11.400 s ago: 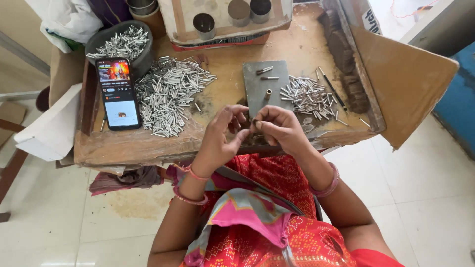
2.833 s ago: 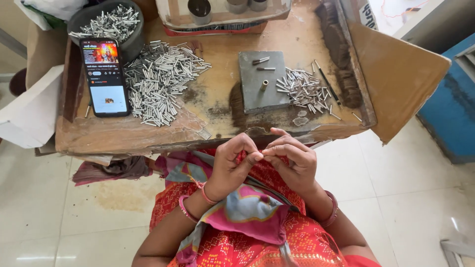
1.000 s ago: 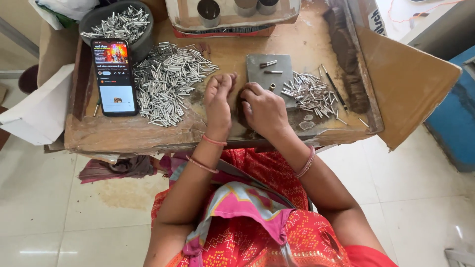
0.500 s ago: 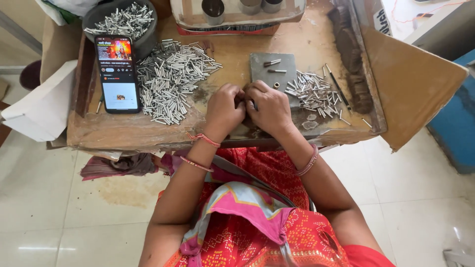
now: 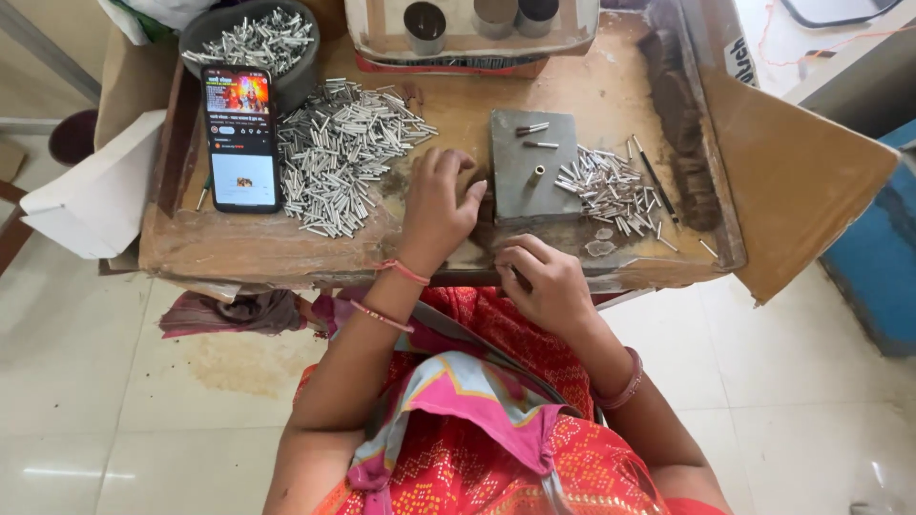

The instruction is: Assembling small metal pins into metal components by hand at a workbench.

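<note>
My left hand point(image 5: 437, 202) lies flat on the worn wooden board point(image 5: 239, 250), fingers apart, just right of a big heap of small silver metal tubes point(image 5: 342, 153). My right hand point(image 5: 542, 282) rests at the board's near edge with its fingers curled; whether it holds anything is hidden. Beyond it sits a grey metal block point(image 5: 532, 167) with one brass tube standing on it and two tubes lying flat. A smaller pile of tubes and thin rods point(image 5: 613, 187) lies right of the block.
A phone with a lit screen point(image 5: 240, 139) lies at the board's left. A dark bowl of tubes point(image 5: 250, 34) stands behind it. A tray with metal cups point(image 5: 469, 23) is at the back. Cardboard point(image 5: 792, 181) flanks the right, white card point(image 5: 93, 196) the left.
Half a second ago both hands were pressed together over the board's front. Now the left hand has spread out toward the big heap and the right has drawn back to the near edge.
</note>
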